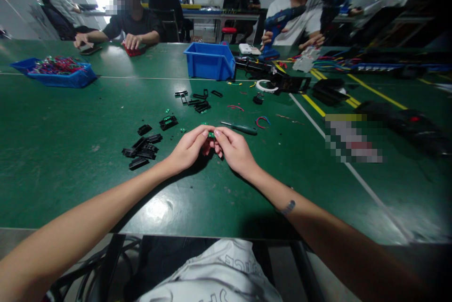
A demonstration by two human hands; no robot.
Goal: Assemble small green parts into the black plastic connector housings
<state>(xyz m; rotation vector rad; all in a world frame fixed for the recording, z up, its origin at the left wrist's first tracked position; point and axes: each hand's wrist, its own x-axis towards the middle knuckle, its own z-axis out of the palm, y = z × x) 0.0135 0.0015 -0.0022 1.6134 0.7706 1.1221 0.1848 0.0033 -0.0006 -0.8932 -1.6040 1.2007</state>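
Note:
My left hand [192, 145] and my right hand [235, 146] meet above the green table [197, 193], closed with thumbs and fingertips on a small green circuit board [211, 135]. Fingers cover most of the board. Just beyond my right hand lies a screwdriver [243, 128] with a dark green handle. To the left of my hands, a black plastic housing [168, 122] has green showing inside it. Nearer to me is a loose pile of several black plastic housings [143, 148]. Several black frames [200, 103] lie farther back.
A blue bin [208, 61] stands at the back middle; a blue tray [81, 78] of coloured wires is far left. Wire scraps [262, 122] and a white ring [266, 86] lie to the right. Across the table, one person holds a blue power drill [277, 26]; another sits at the left.

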